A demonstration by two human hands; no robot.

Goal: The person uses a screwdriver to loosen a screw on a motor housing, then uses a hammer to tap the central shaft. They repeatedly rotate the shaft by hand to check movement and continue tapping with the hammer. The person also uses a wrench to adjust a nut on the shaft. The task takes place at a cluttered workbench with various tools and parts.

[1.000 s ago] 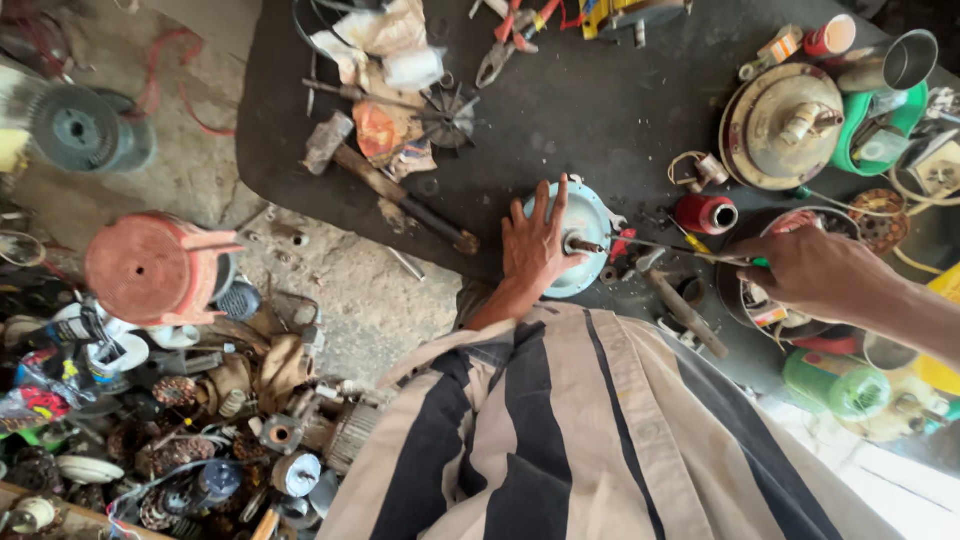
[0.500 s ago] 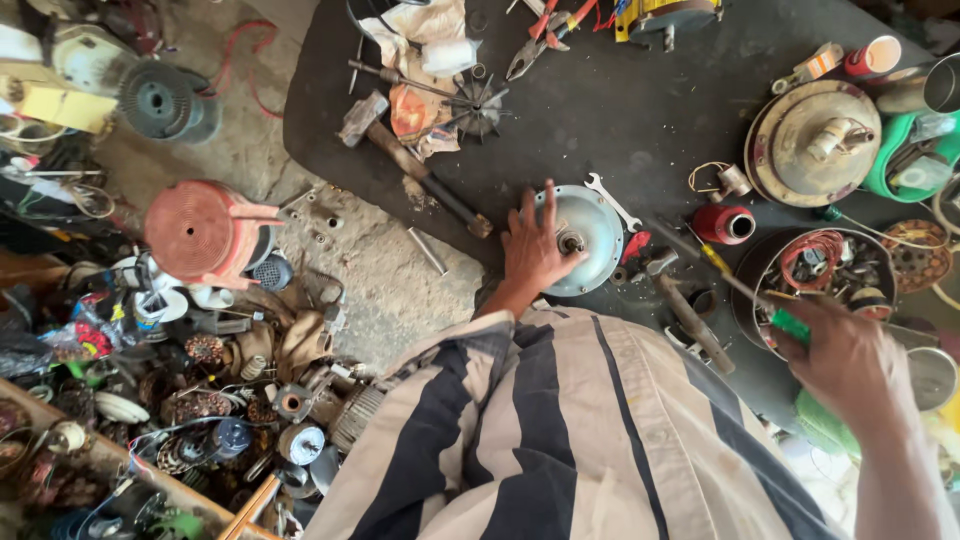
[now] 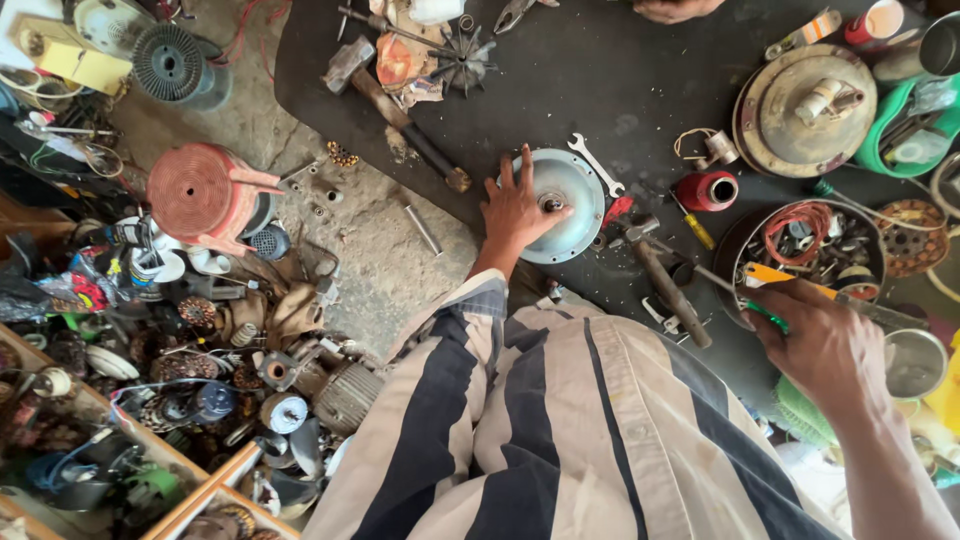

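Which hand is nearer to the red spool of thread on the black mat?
Left. The left hand rests on the round metal cover, which lies just beside the red spool. The right hand holds a green-handled tool lower down, beside the bowl of parts.

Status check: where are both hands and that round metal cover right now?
Left hand flat on round metal cover. Right hand grips screwdriver by parts bowl. Spanner and hammer lie beside cover.
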